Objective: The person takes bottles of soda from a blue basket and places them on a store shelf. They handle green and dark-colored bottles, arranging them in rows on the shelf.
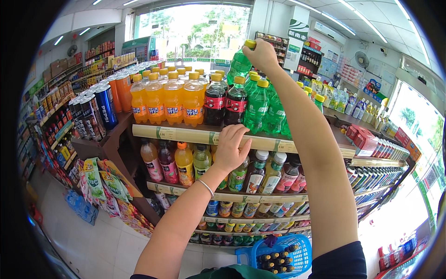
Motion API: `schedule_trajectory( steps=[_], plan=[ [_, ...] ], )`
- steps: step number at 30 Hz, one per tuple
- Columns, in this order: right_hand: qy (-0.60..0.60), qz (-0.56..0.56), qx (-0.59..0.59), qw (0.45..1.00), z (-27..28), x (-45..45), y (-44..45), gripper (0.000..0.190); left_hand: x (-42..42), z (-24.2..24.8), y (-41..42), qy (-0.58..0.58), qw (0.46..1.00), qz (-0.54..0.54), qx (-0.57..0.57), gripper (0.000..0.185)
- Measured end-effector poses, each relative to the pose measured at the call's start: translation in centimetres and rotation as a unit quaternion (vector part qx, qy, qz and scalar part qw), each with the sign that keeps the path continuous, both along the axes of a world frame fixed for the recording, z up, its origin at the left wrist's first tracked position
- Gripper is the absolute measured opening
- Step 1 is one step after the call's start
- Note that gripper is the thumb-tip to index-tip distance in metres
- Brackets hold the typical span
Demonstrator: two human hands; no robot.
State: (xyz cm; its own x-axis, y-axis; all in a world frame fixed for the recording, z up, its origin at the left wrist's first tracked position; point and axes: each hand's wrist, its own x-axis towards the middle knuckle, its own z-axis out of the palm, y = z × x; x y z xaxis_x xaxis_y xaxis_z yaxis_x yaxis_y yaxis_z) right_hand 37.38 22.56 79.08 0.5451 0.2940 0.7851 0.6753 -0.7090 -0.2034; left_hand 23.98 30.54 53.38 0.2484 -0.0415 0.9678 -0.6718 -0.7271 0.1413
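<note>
My right hand (262, 53) grips the yellow cap of a green soda bottle (239, 64), held slightly tilted above the back of the top shelf. My left hand (232, 148) rests on the price-label edge (181, 136) of that shelf, its fingers over the rim. Behind the left fingers stand dark cola bottles (236, 104) with red labels. To their right are several green soda bottles (256, 106) with yellow caps, partly hidden by my right forearm. Orange soda bottles (173, 101) fill the left part of the shelf.
Lower shelves hold juice bottles (183, 164). A blue plastic basket (304, 249) with several dark, yellow-capped bottles stands on the floor before me. Tall Pepsi cans (105, 106) stand at the left shelf corner, above hanging snack bags (92, 178). Pouches (327, 92) and boxed cans (362, 139) are at right.
</note>
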Motion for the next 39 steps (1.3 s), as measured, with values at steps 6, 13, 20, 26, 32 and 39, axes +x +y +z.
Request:
schedule_trajectory(
  steps=[6, 13, 20, 26, 32, 39],
  plan=[
    [0.069, -0.035, -0.086, 0.993, -0.9, 0.5, 1.1, 0.054, 0.1, -0.1, 0.2, -0.007, 1.000, 0.000, -0.002, 0.030],
    [0.085, -0.034, -0.183, 0.979, -1.2, 2.1, 1.4, 0.053, 0.1, 0.0, -0.2, -0.011, 1.000, -0.007, -0.004, 0.031],
    [0.099, -0.097, -0.315, 0.939, -0.9, 0.9, 3.1, 0.048, 0.2, 0.0, 0.2, -0.007, 1.000, 0.005, 0.001, 0.032],
    [0.148, -0.037, -0.329, 0.932, -1.6, 2.1, 3.2, 0.037, 0.2, -0.1, 0.2, -0.007, 1.000, 0.000, 0.002, 0.033],
    [0.152, -0.009, -0.418, 0.895, -1.4, 4.3, 3.9, 0.035, 0.2, -0.2, 0.1, -0.011, 1.000, 0.008, 0.001, 0.033],
    [0.166, -0.014, -0.362, 0.917, -1.2, 3.8, 2.5, 0.065, 0.2, 0.2, -0.5, -0.013, 1.000, -0.001, 0.003, 0.033]
  ],
)
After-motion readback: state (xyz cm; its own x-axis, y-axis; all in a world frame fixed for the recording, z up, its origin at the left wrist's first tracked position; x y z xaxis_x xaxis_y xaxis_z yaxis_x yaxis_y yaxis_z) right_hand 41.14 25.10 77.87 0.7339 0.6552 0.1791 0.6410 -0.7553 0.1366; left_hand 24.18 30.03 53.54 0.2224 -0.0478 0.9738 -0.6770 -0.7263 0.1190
